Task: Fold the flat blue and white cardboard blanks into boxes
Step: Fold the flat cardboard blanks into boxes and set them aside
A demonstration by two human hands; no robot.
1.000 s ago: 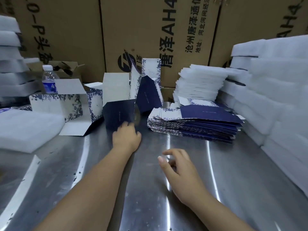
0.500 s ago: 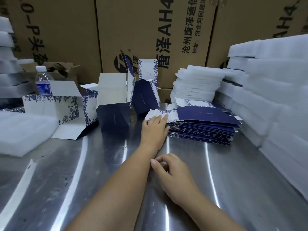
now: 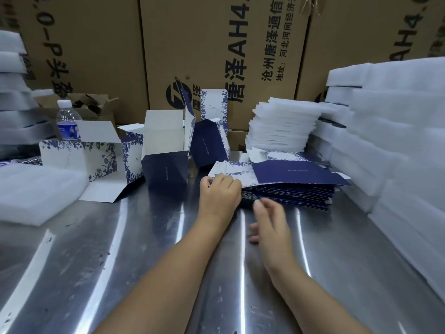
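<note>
On a steel table (image 3: 96, 261), the right hand (image 3: 268, 218) hovers, blurred, its fingers loose and open, just short of a stack of blanks (image 3: 296, 175). The left hand (image 3: 220, 192) curls its fingers round the stack's near-left corner. Farther left stand half-folded boxes (image 3: 166, 172); a water bottle (image 3: 67, 121) and foam sheets (image 3: 279, 126) sit before brown cartons (image 3: 216, 44) at the back.

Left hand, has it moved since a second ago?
Yes. The left hand moved right, from the dark blue box to the left corner of the stack of flat blanks, where it grips the top blank.

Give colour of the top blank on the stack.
The top blank: navy panel, white end with blue floral print. Head view.
</note>
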